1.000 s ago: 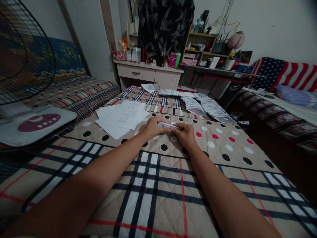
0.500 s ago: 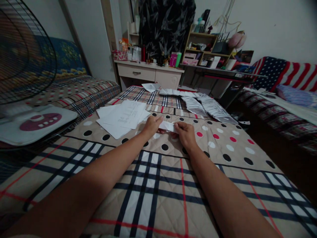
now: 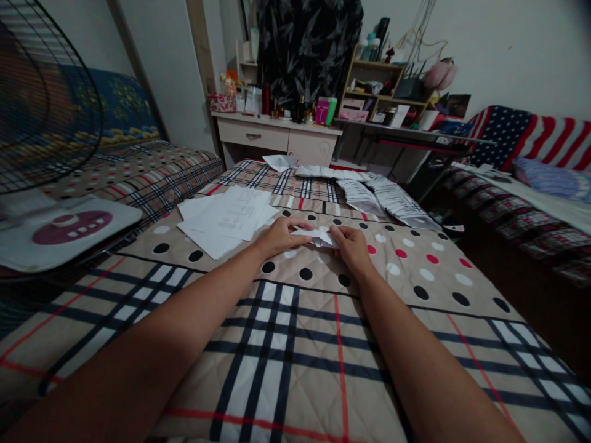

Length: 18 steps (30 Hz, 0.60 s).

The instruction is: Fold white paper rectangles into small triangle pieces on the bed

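A small folded piece of white paper (image 3: 323,237) is held between my two hands, just over the dotted part of the bedspread. My left hand (image 3: 282,237) grips its left end, thumb and fingers on either side of the paper. On the right end, my right hand (image 3: 348,244) pinches it with thumb and curled fingers. The paper's layers stand slightly apart in the middle. Left of my left hand lies a loose stack of white sheets (image 3: 226,215), the top one with printed text.
Long rows of folded white papers (image 3: 399,200) lie at the bed's far right, with another folded paper (image 3: 280,162) at the far edge. A fan (image 3: 74,231) stands at left. Beyond the quilted bedspread (image 3: 318,344) are a white dresser (image 3: 263,132) and a shelf desk (image 3: 378,92).
The folded paper has opened a little between my hands. My left fingers have shifted from a flat pinch to spread around its left end.
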### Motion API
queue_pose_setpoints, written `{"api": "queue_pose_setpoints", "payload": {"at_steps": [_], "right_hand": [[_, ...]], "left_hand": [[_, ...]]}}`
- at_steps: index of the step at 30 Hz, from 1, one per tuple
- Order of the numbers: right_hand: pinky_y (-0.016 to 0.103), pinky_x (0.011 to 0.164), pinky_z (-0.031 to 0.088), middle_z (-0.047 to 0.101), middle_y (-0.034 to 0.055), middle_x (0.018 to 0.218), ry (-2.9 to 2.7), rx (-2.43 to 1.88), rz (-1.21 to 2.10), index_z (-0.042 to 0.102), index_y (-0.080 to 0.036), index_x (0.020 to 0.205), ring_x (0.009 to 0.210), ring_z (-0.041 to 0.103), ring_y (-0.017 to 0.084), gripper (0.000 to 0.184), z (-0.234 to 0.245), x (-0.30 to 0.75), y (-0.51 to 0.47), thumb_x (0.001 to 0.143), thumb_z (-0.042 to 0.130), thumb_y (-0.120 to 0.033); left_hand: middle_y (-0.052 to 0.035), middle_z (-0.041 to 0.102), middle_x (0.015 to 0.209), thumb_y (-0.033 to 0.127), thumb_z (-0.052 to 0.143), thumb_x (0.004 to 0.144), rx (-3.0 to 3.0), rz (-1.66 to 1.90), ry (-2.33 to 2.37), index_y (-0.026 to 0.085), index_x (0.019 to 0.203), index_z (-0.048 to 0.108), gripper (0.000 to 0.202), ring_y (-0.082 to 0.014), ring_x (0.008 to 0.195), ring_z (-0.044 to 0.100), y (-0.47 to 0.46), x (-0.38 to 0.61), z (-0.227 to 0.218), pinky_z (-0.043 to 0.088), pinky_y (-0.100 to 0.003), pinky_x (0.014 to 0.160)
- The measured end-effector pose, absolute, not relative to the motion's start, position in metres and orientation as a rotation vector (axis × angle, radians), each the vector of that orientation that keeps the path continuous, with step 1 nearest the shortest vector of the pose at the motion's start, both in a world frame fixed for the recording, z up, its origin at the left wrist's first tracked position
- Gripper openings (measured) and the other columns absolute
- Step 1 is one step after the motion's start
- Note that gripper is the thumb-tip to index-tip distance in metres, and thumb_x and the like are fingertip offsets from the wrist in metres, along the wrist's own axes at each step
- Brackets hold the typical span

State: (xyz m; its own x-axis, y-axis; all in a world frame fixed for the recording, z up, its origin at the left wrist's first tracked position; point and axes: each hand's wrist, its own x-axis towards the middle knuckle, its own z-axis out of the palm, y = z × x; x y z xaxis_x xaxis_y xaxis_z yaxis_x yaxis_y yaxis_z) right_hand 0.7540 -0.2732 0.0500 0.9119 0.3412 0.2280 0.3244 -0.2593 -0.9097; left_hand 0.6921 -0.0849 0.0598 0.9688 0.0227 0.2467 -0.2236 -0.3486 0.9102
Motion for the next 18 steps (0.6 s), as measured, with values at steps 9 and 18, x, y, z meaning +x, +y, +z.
{"api": "queue_pose_setpoints", "payload": {"at_steps": [9, 18], "right_hand": [[0.027, 0.057, 0.042, 0.072, 0.0035, 0.079, -0.558, -2.079, -0.211, 0.074, -0.020, 0.090, 0.061, 0.060, 0.017, 0.029, 0.0478, 0.7516, -0.2735, 0.078, 0.064, -0.044], [0.029, 0.070, 0.045, 0.073, 0.0012, 0.096, -0.689, -2.257, -0.253, 0.072, -0.024, 0.102, 0.084, 0.065, 0.021, 0.031, 0.0520, 0.7459, -0.2702, 0.071, 0.069, -0.029]], "left_hand": [[-0.0076, 0.072, 0.077, 0.027, 0.065, 0.076, 2.073, 0.407, 0.153, 0.011, 0.097, 0.074, 0.028, -0.0130, 0.052, 0.060, -0.0839, 0.6982, 0.0534, 0.047, -0.023, 0.050], [-0.0049, 0.068, 0.064, 0.024, 0.060, 0.075, 2.199, 0.443, 0.221, 0.013, 0.084, 0.075, 0.021, -0.0170, 0.060, 0.063, -0.0853, 0.6986, 0.0545, 0.045, -0.024, 0.057]]}}
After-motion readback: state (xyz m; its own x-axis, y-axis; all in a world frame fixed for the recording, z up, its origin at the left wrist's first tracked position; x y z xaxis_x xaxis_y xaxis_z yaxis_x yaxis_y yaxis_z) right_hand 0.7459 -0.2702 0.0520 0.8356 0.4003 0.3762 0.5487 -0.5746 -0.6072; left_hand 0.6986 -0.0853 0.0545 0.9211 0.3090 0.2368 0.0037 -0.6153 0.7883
